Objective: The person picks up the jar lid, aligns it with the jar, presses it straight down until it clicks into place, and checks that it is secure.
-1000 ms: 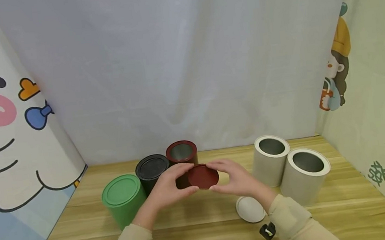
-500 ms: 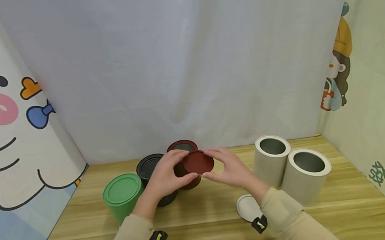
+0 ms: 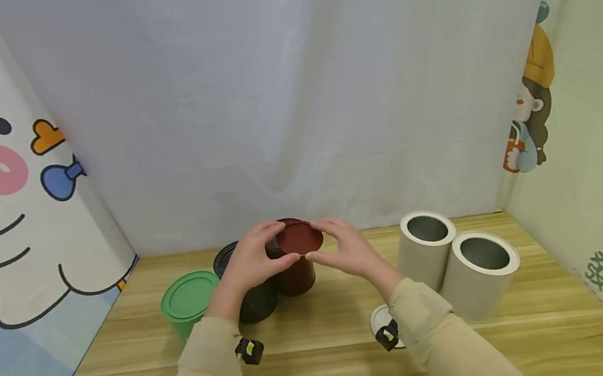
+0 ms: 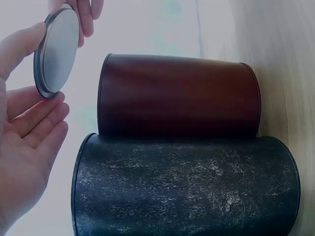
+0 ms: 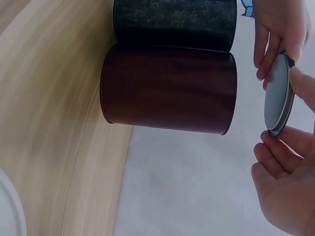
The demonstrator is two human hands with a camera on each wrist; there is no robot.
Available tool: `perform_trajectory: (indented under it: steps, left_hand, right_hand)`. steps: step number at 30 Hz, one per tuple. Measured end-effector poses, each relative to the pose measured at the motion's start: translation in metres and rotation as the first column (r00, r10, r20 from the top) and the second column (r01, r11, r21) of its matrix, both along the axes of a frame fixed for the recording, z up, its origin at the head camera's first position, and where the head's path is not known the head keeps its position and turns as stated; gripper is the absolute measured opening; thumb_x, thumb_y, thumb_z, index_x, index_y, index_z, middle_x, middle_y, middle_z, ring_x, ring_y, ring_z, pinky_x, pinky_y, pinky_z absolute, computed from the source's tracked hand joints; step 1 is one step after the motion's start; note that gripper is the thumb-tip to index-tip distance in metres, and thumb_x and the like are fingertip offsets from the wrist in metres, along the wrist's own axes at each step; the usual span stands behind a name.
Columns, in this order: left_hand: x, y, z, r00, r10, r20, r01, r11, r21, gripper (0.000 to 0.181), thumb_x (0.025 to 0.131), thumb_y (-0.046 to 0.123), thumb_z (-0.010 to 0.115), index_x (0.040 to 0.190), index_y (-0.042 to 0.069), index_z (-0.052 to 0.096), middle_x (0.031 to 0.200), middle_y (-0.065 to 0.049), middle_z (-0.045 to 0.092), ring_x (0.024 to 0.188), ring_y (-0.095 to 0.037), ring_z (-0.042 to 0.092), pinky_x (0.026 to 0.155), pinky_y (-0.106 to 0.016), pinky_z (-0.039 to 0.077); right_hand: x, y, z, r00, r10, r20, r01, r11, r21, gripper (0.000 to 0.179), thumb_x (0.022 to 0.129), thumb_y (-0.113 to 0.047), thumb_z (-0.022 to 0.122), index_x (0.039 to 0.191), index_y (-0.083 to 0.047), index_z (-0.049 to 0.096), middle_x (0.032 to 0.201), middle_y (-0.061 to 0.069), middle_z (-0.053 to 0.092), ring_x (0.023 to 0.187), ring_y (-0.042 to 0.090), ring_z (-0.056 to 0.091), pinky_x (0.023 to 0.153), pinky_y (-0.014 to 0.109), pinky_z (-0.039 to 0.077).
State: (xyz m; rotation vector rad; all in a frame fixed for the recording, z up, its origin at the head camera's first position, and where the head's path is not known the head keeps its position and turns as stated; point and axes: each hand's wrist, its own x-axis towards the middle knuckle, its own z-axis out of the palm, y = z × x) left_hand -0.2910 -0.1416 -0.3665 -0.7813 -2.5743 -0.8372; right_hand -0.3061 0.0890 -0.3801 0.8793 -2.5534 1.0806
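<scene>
A round dark red lid (image 3: 300, 239) is pinched at its rim between both hands, its silvery underside showing in the wrist views. My left hand (image 3: 254, 257) grips its left edge with thumb and fingers; my right hand (image 3: 345, 247) grips the right edge the same way. Just beyond and below the lid in the head view stands the dark red can (image 3: 296, 278), its top mostly covered by the lid. Both wrist views show a gap between the lid and the can (image 4: 179, 96). A black can (image 3: 259, 302) stands against it on the left, partly behind my left hand.
A green lidded can (image 3: 191, 297) stands at the left. Two white cans, one farther back (image 3: 426, 251) and one nearer (image 3: 477, 283), stand topless at the right. A white lid (image 3: 380, 318) lies on the wooden table (image 3: 322, 372), partly behind the right wrist strap. A curtain (image 3: 292, 102) hangs behind.
Both hands have carried the red lid forward and slightly left, from in front of the red can to over its top. The cans have stayed in place.
</scene>
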Motion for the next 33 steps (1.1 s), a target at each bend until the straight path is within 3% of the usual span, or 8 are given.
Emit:
perform_trajectory:
  steps: [13,33]
  left_hand:
    - [-0.014,-0.005,0.0,0.996,0.089,0.033,-0.087,0.995,-0.045,0.066,0.085,0.033,0.08,0.134,-0.004,0.059,0.131,-0.019,0.058,0.119,-0.035,0.055,0.093,-0.05,0.05]
    - [-0.03,-0.009,0.004,0.981,0.129,0.143,-0.115,0.988,-0.1,0.068,0.086,0.035,0.079,0.136,-0.005,0.056,0.134,-0.022,0.057,0.124,-0.038,0.052,0.101,-0.052,0.045]
  right_hand:
    - [-0.015,-0.015,0.004,1.0,-0.014,0.019,0.013,0.998,0.059,0.061,0.091,-0.025,0.075,0.141,0.001,0.053,0.141,0.017,0.053,0.132,0.034,0.046,0.107,0.049,0.04]
    - [-0.026,-0.029,0.006,0.997,-0.043,0.068,0.036,0.994,0.106,0.06,0.093,-0.022,0.072,0.143,0.003,0.049,0.144,0.02,0.05,0.134,0.036,0.043,0.109,0.049,0.037]
